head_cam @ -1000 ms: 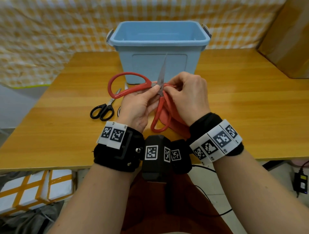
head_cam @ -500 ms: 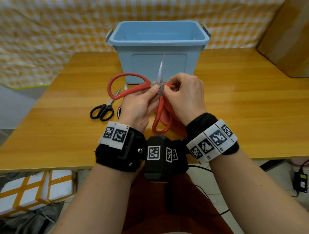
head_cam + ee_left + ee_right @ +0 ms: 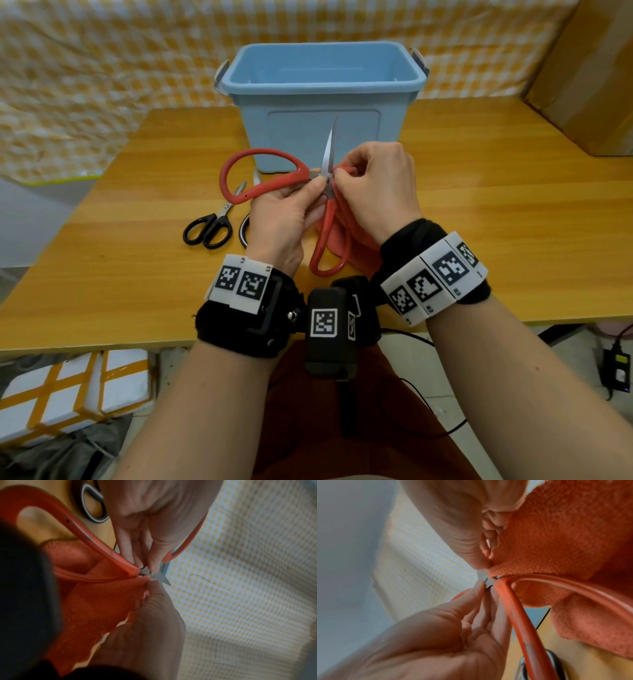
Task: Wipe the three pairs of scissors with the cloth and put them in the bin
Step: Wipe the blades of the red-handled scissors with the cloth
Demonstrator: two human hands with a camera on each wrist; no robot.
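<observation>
Since the earlier frames the pair of hands with the scissors has crept slightly up and away from the body, the blade tip now standing higher against the bin wall; the grip itself looks unchanged.

The left hand (image 3: 286, 219) pinches the large red-handled steel scissors (image 3: 274, 178) at the pivot, thumb and fingers closed on the flat metal just below the blades, the open handles splayed left and down. The right hand (image 3: 375, 190) is curled tight round a bunched orange-red terry cloth (image 3: 346, 240), pressing a fold of it against the blade base; the rest of the cloth hangs toward the wooden table (image 3: 496, 212). The one blade in sight points up in front of the pale blue plastic bin (image 3: 322, 68), which stands just behind the hands.

The small black-handled scissors (image 3: 209, 229) lie on the table to the left; beside them a dark handle loop (image 3: 244, 229) of what is probably the third pair peeks out from under the left hand.

The red scissors are likely rigid and fairly heavy at the blade end, smooth steel that slips under bare skin, with sharp edges; the pivot or the rubbery handles are the safe places to hold. The cloth is soft and limp, and gives padding between fingers and edge
</observation>
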